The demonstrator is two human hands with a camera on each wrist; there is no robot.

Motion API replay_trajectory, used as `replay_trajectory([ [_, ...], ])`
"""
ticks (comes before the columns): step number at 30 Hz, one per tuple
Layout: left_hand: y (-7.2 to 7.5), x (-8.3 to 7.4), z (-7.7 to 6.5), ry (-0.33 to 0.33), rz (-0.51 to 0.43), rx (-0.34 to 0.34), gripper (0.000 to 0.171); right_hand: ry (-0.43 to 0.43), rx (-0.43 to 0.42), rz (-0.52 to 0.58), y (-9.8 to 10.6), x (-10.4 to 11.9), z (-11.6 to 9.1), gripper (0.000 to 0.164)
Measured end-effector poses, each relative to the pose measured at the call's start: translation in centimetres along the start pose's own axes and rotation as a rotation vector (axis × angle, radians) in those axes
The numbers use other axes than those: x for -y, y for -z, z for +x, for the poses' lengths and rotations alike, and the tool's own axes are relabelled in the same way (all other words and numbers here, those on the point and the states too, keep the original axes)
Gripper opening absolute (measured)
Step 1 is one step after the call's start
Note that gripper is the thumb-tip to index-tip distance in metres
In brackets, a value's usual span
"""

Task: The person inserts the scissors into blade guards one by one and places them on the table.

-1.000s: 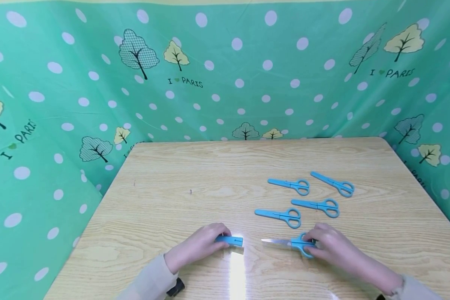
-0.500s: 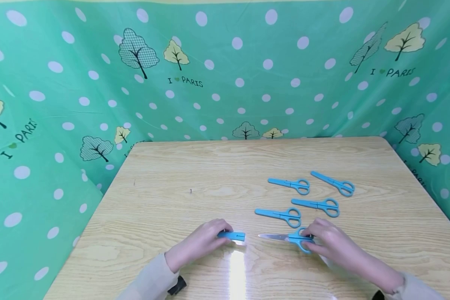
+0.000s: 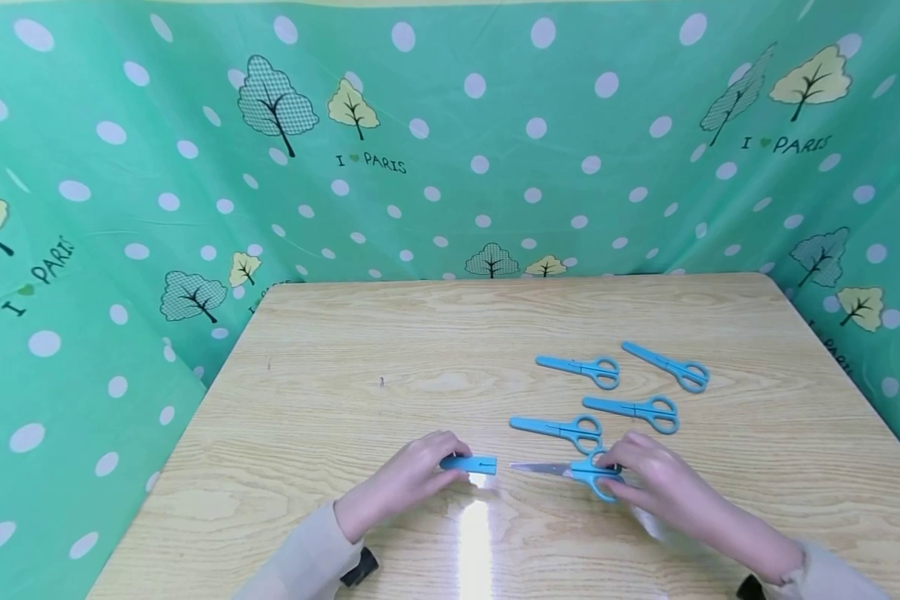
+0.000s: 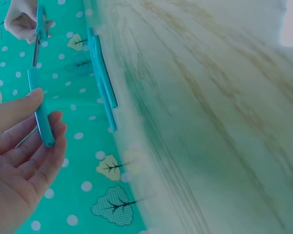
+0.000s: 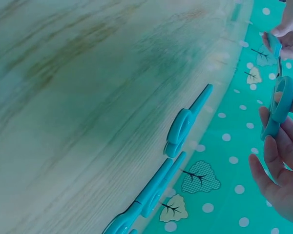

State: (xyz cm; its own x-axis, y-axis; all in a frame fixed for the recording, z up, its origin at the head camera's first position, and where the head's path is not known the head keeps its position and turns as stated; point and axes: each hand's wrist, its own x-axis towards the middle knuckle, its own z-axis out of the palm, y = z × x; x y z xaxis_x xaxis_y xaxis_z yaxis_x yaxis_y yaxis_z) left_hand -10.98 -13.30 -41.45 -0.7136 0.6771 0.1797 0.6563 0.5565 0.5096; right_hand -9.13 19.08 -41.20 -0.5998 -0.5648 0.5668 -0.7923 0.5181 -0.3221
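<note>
My left hand [image 3: 425,471] pinches a blue scissors cover [image 3: 474,465] between thumb and fingers, its slotted end facing right. Across a small gap in the head view, my right hand [image 3: 648,473] grips a pair of scissors [image 3: 587,473] by its blue handle loops. The bare metal blades [image 3: 540,468] are closed and point left at the cover. In the left wrist view the blade tip meets the end of the cover [image 4: 41,109] and overlaps it. From the right wrist view, thumb and fingers hold the handle loops [image 5: 283,100].
Several more blue scissors with covered blades lie on the wooden table [image 3: 330,350]: one pair [image 3: 558,429] just behind the held scissors, others [image 3: 633,408] farther back and right. A green polka-dot cloth [image 3: 435,150] hangs behind the table and along its sides.
Both hands have moved slightly away from the person, up in the head view. The scissors have shifted left and the cover right, so the gap between them has narrowed.
</note>
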Motion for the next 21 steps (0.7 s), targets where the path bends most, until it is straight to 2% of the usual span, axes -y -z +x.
replay_trajectory([
  [8, -0.17, 0.09, 0.27, -0.082, 0.019, -0.057, 0.021, 0.006, -0.004, 0.010, -0.09, 0.09, 0.38, 0.016],
  [21, -0.05, -0.27, 0.52, -0.072, 0.010, -0.050, 0.020, -0.029, 0.037, -0.005, 0.04, 0.35, 0.77, 0.018],
])
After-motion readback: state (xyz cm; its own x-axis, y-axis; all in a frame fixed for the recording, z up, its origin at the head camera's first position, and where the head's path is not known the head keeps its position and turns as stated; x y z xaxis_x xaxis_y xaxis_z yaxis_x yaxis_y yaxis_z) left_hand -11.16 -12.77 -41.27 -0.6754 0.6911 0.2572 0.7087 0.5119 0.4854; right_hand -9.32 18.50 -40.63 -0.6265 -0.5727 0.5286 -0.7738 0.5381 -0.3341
